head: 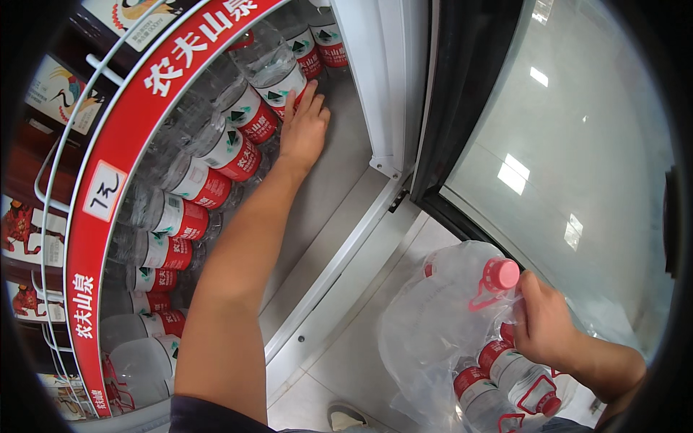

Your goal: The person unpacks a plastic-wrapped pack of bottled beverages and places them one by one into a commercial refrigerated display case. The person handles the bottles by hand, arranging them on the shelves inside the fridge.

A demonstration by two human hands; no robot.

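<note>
My left hand (pixel 306 127) reaches into a cooler, its extended fingers resting against the lower label of a clear plastic water bottle (pixel 272 70). Its thumb is hidden. More Nongfu Spring water bottles (pixel 230 151) with red and white labels stand in a row on the cooler floor (pixel 319 195). At the lower right, my right hand (pixel 547 319) grips clear plastic wrap (pixel 417 325) beside a pink bottle cap (pixel 502 274) with a loop handle. Several bottles with red caps, such as one water bottle (pixel 522 376), lie within this wrap below the hand.
A red shelf strip (pixel 135 108) with white writing and a price tag (pixel 105 190) curves above the bottles, backed by a white wire rail (pixel 70 124). An open glass door (pixel 547 146) stands at right. A shoe (pixel 346 418) is on the tiled floor (pixel 346 362).
</note>
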